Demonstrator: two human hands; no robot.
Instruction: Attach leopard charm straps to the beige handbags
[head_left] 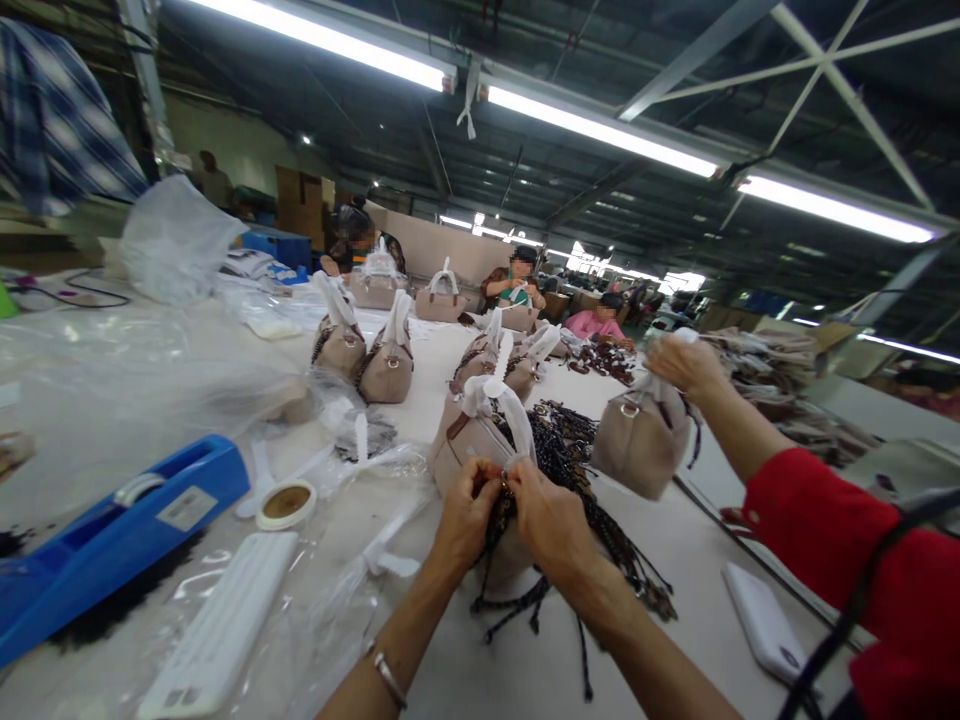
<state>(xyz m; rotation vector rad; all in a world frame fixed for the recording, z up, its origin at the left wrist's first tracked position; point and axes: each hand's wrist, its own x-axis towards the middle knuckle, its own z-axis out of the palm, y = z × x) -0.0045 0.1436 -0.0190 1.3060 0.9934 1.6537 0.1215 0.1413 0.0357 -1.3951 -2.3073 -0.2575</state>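
A beige handbag (459, 440) stands upright before me, its handles wrapped in white padding (517, 415). At its near end, my left hand (466, 512) and my right hand (553, 520) meet, both closed in a pinch. Between the fingertips is a small gold-coloured metal clasp (503, 482), partly hidden by the fingers. A dark braided cord (491, 540) hangs below it, and its loose ends (525, 600) trail on the table. Right beside the bag lies a pile of black and brown braided cords (577, 465).
A co-worker's red sleeve (817, 545) reaches in from the right, the hand holding another handbag (643, 440). Several bags stand farther back, including one handbag (388, 365). Left lie a blue tape dispenser (127, 535), tape roll (286, 505) and white power strip (225, 625); right, a phone (763, 622).
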